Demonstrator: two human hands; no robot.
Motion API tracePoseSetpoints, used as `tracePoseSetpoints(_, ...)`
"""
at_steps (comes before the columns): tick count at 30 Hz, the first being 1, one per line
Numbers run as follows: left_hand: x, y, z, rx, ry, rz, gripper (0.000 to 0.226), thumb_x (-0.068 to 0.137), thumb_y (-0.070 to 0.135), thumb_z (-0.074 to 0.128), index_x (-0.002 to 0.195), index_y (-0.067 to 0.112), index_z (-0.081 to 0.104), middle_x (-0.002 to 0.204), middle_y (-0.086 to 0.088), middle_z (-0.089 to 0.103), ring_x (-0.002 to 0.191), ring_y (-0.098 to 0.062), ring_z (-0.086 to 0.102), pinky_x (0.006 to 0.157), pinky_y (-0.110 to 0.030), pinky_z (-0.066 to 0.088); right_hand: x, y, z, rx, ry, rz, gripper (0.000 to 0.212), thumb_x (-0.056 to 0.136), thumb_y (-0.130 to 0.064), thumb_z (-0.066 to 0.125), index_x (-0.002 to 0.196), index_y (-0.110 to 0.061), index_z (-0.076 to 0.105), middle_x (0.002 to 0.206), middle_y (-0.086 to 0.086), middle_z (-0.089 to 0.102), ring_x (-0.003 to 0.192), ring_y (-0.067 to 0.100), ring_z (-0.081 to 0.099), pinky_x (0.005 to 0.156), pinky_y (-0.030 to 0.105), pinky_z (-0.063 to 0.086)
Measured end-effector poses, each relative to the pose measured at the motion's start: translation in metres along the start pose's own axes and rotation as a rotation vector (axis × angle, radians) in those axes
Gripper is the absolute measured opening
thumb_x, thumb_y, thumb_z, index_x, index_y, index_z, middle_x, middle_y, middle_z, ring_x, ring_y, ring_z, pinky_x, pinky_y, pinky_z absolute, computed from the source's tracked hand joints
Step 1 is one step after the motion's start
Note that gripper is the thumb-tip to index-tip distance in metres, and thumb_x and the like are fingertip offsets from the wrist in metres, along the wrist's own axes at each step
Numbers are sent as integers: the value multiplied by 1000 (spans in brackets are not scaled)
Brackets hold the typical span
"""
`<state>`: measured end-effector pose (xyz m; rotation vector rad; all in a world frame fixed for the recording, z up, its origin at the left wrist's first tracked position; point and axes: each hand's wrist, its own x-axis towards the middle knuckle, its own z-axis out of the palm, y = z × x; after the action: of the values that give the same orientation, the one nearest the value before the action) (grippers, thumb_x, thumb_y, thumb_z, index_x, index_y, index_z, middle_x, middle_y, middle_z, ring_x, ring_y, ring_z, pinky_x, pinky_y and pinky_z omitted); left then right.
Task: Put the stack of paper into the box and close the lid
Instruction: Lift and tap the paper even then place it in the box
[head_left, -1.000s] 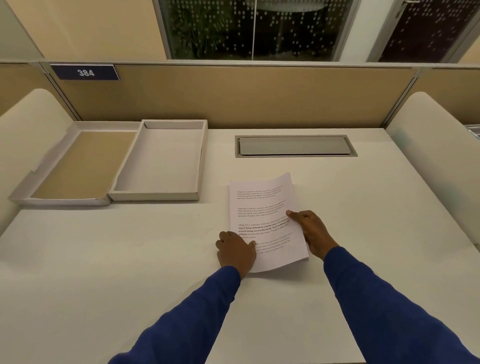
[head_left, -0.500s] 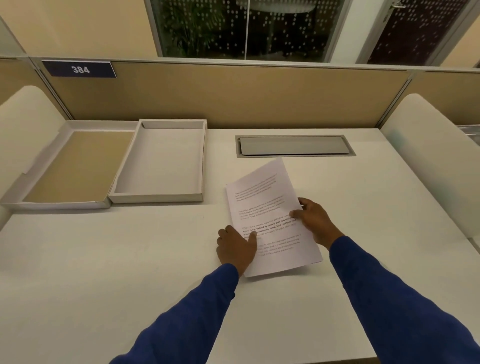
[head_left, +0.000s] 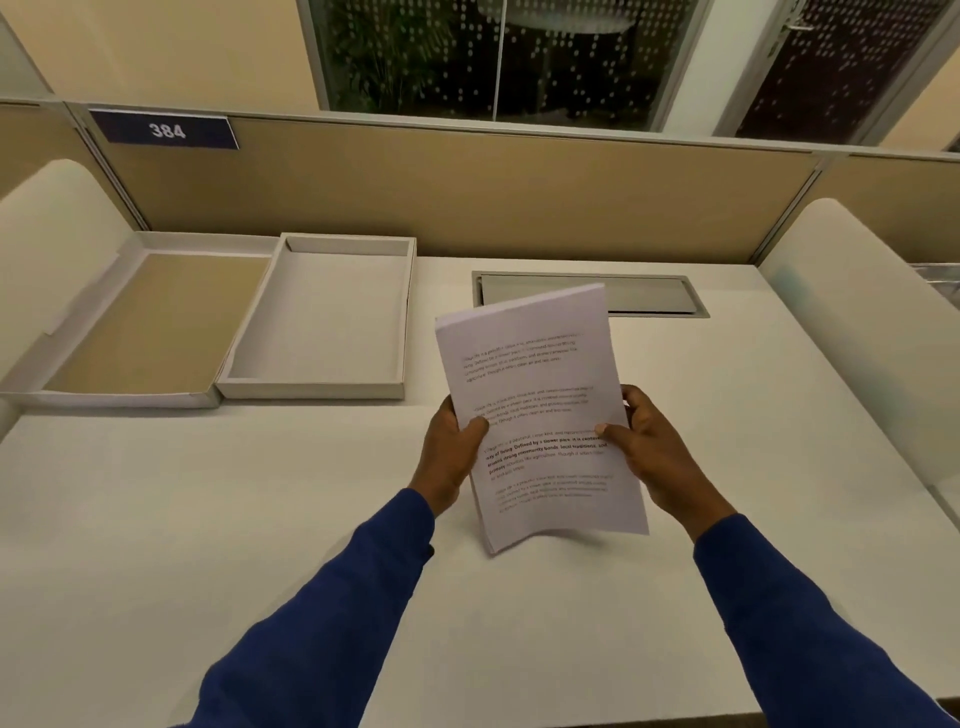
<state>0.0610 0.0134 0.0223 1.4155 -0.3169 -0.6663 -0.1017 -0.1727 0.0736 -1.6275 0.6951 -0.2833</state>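
Note:
A stack of printed white paper (head_left: 535, 384) is held tilted above the middle of the desk, its lower edge curling just off the surface. My left hand (head_left: 453, 453) grips its left edge, thumb on the top sheet. My right hand (head_left: 649, 448) grips the right edge the same way. The open grey box (head_left: 318, 387) lies at the back left, its tray bare inside. Its lid (head_left: 130, 399) lies flat to the left of the tray, brown inner face up, joined along the shared side.
The white desk (head_left: 208, 545) is bounded by a tan partition (head_left: 467, 197) at the back and rounded white side screens (head_left: 872, 332). A grey cable hatch (head_left: 649, 296) is set into the desk behind the paper. A "384" sign (head_left: 166, 130) hangs on the partition.
The paper lay flat on the desk under both hands. Both hands have since closed on its side edges and lifted it up, tilting it toward me.

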Motion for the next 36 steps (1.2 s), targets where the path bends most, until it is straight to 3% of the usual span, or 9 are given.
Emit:
tracePoseSetpoints(7, -31, 21, 42, 67, 275, 323, 29, 93, 17, 55, 117, 33, 58, 99, 13, 69, 94, -11, 70, 68, -26, 62, -11, -9, 0, 2, 29, -211, 35, 94, -18, 55, 110, -49, 54, 102, -20, 67, 97, 6, 69, 69, 24, 61)
tracePoseSetpoints(10, -39, 23, 55, 92, 288, 419, 34, 95, 18, 55, 116, 45, 55, 101, 18, 66, 99, -6, 67, 70, -19, 59, -13, 1, -2, 105, 65, -245, 36, 95, -19, 56, 114, -50, 54, 109, -15, 65, 103, 9, 67, 76, 31, 63)
tracePoseSetpoints(13, -43, 5, 63, 151, 301, 378, 32, 92, 20, 55, 119, 36, 56, 101, 12, 66, 98, -5, 66, 74, -23, 61, -17, 23, -3, 134, 78, -199, 42, 100, -9, 56, 131, -36, 49, 121, -3, 61, 116, 19, 62, 88, 39, 61)
tracePoseSetpoints(17, -43, -12, 61, 207, 328, 336, 36, 91, 18, 57, 127, 14, 59, 105, 1, 68, 100, -12, 67, 80, -25, 62, -19, 34, -10, 65, 90, -197, 46, 97, -15, 61, 137, -37, 50, 120, -12, 65, 116, 12, 61, 86, 29, 61)
tracePoseSetpoints(21, -38, -6, 61, 168, 343, 308, 36, 87, 19, 56, 122, 16, 62, 96, 13, 69, 95, -7, 67, 70, -15, 57, -10, 24, -16, 59, 102, -214, 30, 100, -16, 60, 121, -37, 61, 111, -11, 70, 108, 12, 66, 77, 25, 60)
tracePoseSetpoints(26, -36, -9, 65, 151, 353, 332, 35, 89, 18, 56, 124, 19, 61, 98, 18, 69, 99, -6, 67, 71, -15, 57, -6, 19, -19, 78, 128, -263, 33, 97, -20, 60, 130, -26, 59, 109, -14, 70, 105, 7, 66, 75, 18, 58)
tracePoseSetpoints(31, -40, -19, 74, 145, 285, 297, 42, 91, 21, 56, 133, 21, 57, 103, 21, 68, 104, -2, 65, 72, -13, 56, -2, 30, -17, 75, 141, -234, 36, 101, -12, 57, 135, -23, 54, 115, -8, 67, 111, 14, 64, 88, 39, 62)
tracePoseSetpoints(33, -36, -13, 72, 123, 262, 286, 46, 88, 20, 58, 134, 23, 56, 108, 15, 68, 106, -8, 66, 73, -19, 59, 1, 27, -19, 76, 141, -232, 38, 99, -13, 59, 134, -25, 55, 115, -7, 67, 111, 15, 64, 89, 42, 62)
tracePoseSetpoints(36, -32, 13, 67, 95, 231, 314, 45, 88, 31, 63, 132, 25, 59, 114, 1, 70, 107, -21, 68, 80, -37, 64, 3, 6, -24, 138, 155, -274, 43, 90, -31, 62, 133, -26, 57, 111, -11, 70, 103, 11, 68, 76, 31, 62)
